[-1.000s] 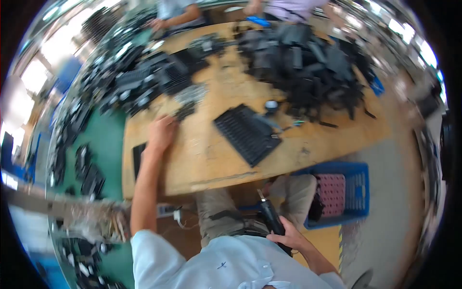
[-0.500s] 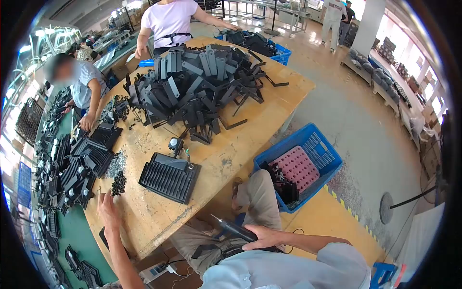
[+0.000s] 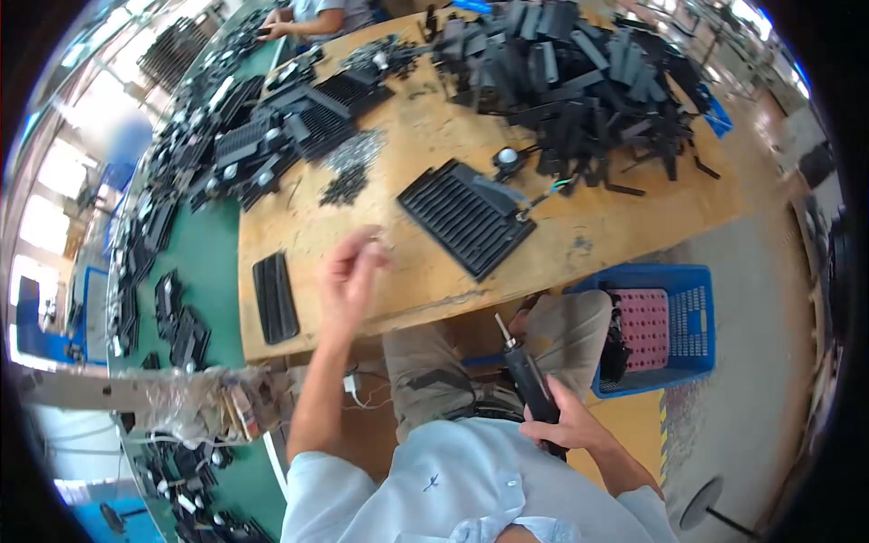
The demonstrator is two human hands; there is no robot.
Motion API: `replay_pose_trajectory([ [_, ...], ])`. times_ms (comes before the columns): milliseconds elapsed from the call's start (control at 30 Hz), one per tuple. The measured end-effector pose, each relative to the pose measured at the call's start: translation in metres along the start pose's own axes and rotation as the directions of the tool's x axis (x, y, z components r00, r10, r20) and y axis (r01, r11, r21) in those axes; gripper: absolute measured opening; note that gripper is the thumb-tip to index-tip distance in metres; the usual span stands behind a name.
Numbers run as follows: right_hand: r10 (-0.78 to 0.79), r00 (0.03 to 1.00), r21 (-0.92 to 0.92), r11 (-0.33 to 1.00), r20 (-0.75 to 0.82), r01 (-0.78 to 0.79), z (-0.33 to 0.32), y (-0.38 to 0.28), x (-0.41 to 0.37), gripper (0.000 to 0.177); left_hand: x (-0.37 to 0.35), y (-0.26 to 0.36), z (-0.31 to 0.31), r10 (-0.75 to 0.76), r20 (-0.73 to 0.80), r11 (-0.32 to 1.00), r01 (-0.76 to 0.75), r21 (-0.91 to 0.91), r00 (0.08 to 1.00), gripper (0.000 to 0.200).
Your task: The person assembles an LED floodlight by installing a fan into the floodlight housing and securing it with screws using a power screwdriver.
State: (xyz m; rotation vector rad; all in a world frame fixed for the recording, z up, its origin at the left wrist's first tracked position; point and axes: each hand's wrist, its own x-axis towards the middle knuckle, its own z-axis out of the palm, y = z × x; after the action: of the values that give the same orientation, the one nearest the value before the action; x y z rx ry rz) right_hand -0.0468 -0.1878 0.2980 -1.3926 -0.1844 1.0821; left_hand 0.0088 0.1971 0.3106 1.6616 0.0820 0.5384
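My left hand (image 3: 351,276) is above the wooden table (image 3: 398,299), its fingertips pinched together; what they hold is too small and blurred to name. Just right of it lies a black finned lamp housing (image 3: 466,217) with a small sensor (image 3: 507,157) and a green wire at its upper edge. Over my lap, my right hand (image 3: 566,421) grips a black electric screwdriver (image 3: 529,376), its bit pointing up and left. Small black screws (image 3: 344,185) and silver screws (image 3: 358,152) lie in piles beyond my left hand.
A large heap of black brackets (image 3: 570,81) covers the table's far right. More housings (image 3: 317,118) lie at the left beside a green belt (image 3: 208,244). A dark strip (image 3: 275,297) rests near the left corner. A blue crate (image 3: 692,330) stands lower right. Another person's arms show at the top.
The view has swung left and down. My left hand has moved from beside the screw piles towards the housing, with its fingers pinched. The screwdriver in my right hand now points more upward.
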Motion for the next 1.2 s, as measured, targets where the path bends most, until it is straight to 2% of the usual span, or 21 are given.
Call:
replay_pose_trajectory([
  [33, -0.044, 0.999, -0.034, 0.998, -0.011, 0.044, 0.005, -0.011, 0.003, 0.052, -0.007, 0.002, 0.011, -0.035, 0.025, 0.999, 0.035, -0.006, 0.999, 0.022],
  [100, -0.105, 0.994, -0.118, 0.988, -0.009, 0.103, 0.01, -0.024, 0.015, 0.054, -0.018, 0.0, 0.036, -0.122, 0.03, 0.944, 0.126, -0.305, 0.992, 0.018],
  [167, -0.222, 0.975, -0.228, 0.951, -0.025, 0.21, 0.014, -0.03, 0.026, 0.061, -0.024, -0.001, 0.052, -0.209, 0.097, 0.799, 0.226, -0.558, 0.973, 0.016],
  [233, -0.205, 0.978, -0.221, 0.956, -0.032, 0.194, 0.02, -0.041, 0.033, 0.063, -0.032, -0.002, 0.062, -0.283, 0.205, 0.585, 0.338, -0.737, 0.937, 0.014],
  [300, -0.208, 0.977, -0.234, 0.953, -0.035, 0.195, 0.021, -0.042, 0.037, 0.065, -0.04, -0.003, 0.071, -0.322, 0.245, 0.483, 0.381, -0.788, 0.915, 0.015],
  [333, -0.219, 0.975, -0.25, 0.947, -0.036, 0.204, 0.019, -0.039, 0.04, 0.066, -0.043, -0.004, 0.076, -0.341, 0.265, 0.429, 0.4, -0.81, 0.902, 0.016],
  [467, -0.2, 0.979, -0.271, 0.945, -0.034, 0.184, 0.018, -0.036, 0.043, 0.066, -0.051, -0.006, 0.087, -0.358, 0.349, 0.349, 0.471, -0.81, 0.866, 0.017],
  [867, -0.176, 0.984, -0.231, 0.959, -0.03, 0.164, 0.014, -0.031, 0.043, 0.056, -0.054, -0.01, 0.095, -0.332, 0.398, 0.274, 0.491, -0.827, 0.855, 0.015],
  [1067, -0.141, 0.985, 0.019, 0.99, 0.102, 0.14, 0.012, -0.032, 0.041, 0.059, -0.058, -0.013, 0.097, -0.345, 0.388, 0.298, 0.492, -0.818, 0.854, 0.015],
  [1167, -0.102, 0.965, 0.316, 0.949, 0.243, 0.021, 0.007, -0.039, 0.038, 0.064, -0.059, -0.014, 0.098, -0.352, 0.385, 0.327, 0.497, -0.804, 0.853, 0.015],
  [1200, -0.08, 0.969, 0.375, 0.927, 0.236, -0.015, 0.008, -0.039, 0.036, 0.065, -0.059, -0.014, 0.098, -0.357, 0.381, 0.338, 0.498, -0.799, 0.853, 0.014],
])
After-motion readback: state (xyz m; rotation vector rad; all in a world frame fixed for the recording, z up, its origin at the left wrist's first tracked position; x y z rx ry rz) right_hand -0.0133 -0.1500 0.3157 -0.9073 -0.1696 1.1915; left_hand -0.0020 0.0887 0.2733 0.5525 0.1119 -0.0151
